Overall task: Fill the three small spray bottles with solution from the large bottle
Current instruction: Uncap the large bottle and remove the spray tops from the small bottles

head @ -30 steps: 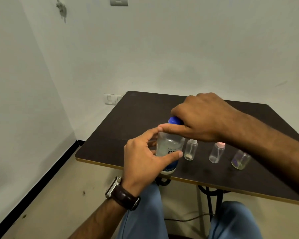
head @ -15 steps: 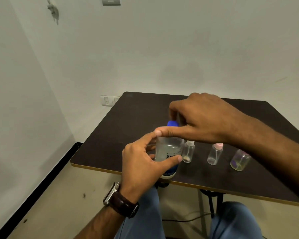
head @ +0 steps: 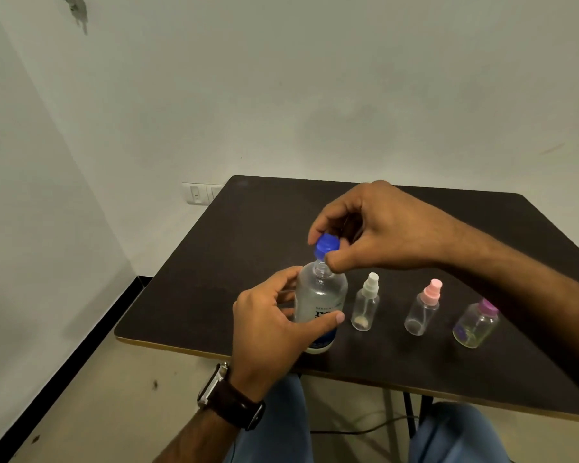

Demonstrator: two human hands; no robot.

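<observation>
Two hands share this: your left hand [head: 271, 324] clamps the large bottle [head: 320, 304] at lower centre, your right hand [head: 378, 228] pinches the blue cap [head: 326, 244] just above its neck. Lift it clear, keeping the bottle upright beside the three small spray bottles [head: 365, 304].

large bottle [head: 320, 302] label partly hidden, unreadable

A plain, sparsely furnished room, likely in a home or small office. Bare off-white walls [head: 281, 95] meet in a corner at the left of the frame, with a scuff at upper left. A wall switch plate [head: 198, 193] sits beside a dark laminate table [head: 248, 245], above a beige floor [head: 114, 396] edged with black skirting [head: 91, 345].
</observation>
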